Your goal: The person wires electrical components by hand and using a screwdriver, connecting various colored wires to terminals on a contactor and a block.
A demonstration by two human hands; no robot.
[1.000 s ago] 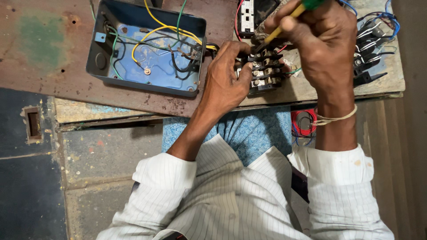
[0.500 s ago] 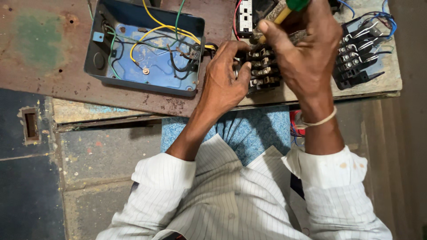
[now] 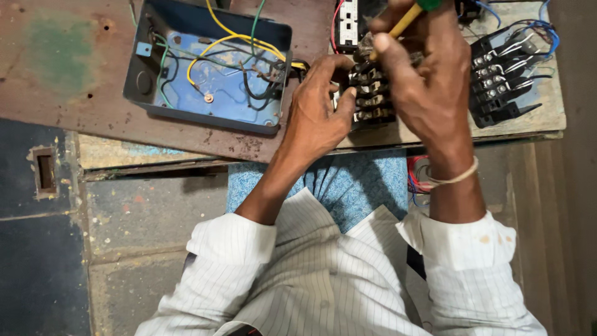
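Observation:
My left hand (image 3: pixel 318 106) grips the side of a black terminal block (image 3: pixel 372 96) with metal screws, which lies on the bench edge. My right hand (image 3: pixel 426 74) is closed around a screwdriver (image 3: pixel 407 18) with a yellow shaft and green handle, its tip down on the upper part of the block. The hand hides most of the block's right side. A band circles my right wrist.
An open blue metal box (image 3: pixel 208 68) with yellow, green and black wires sits on a rusty plate (image 3: pixel 62 68) to the left. A second black contactor (image 3: pixel 500 84) with blue wires lies to the right. A white-and-black component (image 3: pixel 348 22) sits at the top. Coiled wire (image 3: pixel 420 177) hangs below the bench.
My right hand with the screwdriver has shifted left and down onto the block. The left hand has kept its hold on the block.

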